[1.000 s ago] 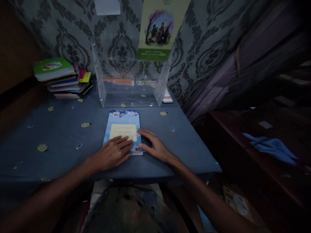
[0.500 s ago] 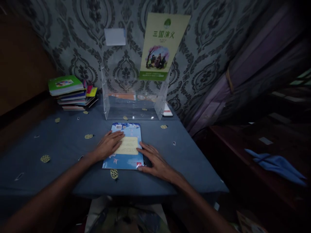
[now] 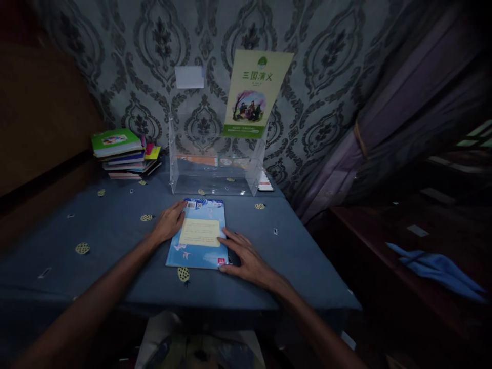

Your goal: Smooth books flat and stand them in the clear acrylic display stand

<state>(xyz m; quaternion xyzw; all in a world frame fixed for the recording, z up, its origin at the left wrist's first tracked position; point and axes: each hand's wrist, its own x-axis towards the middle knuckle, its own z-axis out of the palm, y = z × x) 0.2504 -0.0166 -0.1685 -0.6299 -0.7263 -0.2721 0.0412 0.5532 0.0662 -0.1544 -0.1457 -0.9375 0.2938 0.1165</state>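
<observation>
A blue book (image 3: 202,258) lies flat on the cloth, with a pale yellow text panel and a barcode near its top edge. Along its upper left edge rests my left hand (image 3: 171,221), fingers stretched toward the top corner. On the other side, my right hand (image 3: 246,256) lies over the right edge, its thumb near the lower right corner and its fingertips on the cover. A dark object (image 3: 233,257) shows partly between that thumb and the fingers; its kind is hidden. Neither hand lifts the book.
A clear acrylic stand (image 3: 213,184) is behind the book, with a green-and-cream book (image 3: 249,95) upright above it. Several stacked books (image 3: 117,148) sit at the back left. The table's right edge borders a dark red surface (image 3: 365,241) with a blue cloth (image 3: 434,269).
My left hand has slid off the cover's upper middle to the book's left edge. My right hand stays at the right edge. The view has tilted slightly upward.
</observation>
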